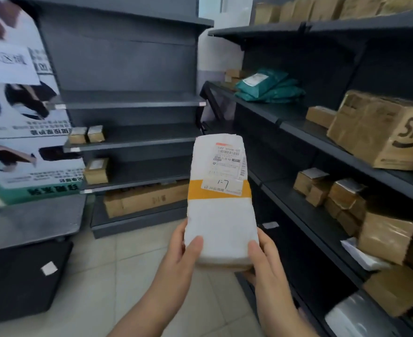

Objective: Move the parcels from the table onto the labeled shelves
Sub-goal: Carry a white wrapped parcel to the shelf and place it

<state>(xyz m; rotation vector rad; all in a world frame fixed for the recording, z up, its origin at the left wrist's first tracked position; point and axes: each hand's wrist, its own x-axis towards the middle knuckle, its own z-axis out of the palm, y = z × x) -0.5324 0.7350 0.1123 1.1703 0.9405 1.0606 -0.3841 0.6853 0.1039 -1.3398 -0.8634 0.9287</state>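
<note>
Head view: a person holds one parcel [221, 203] upright before them with the left hand [183, 251] and the right hand [263, 259], above the tiled floor [127, 276].
Parcel: long, wrapped in white, with an orange-yellow band across the middle, a printed shipping label [228, 161] above it, and a small sticker with a handwritten mark on the band.
Left hand: grips the lower left edge, thumb on the front face, fingers behind.
Right hand: grips the lower right corner, thumb on the side; the fingers are hidden behind.
Front shelf unit [132, 100]: dark grey; two small brown boxes [89, 135] side by side at the left end of one board, a long flat carton [147, 198] at the bottom.
Right shelf unit [297, 132]: teal mailer bags [266, 87] piled on a middle board, a large cardboard box [375, 132] with a smiling logo nearer, small brown parcels on the lower boards.
Tabletop [30, 222]: grey, at the left, well apart from the parcel.
</note>
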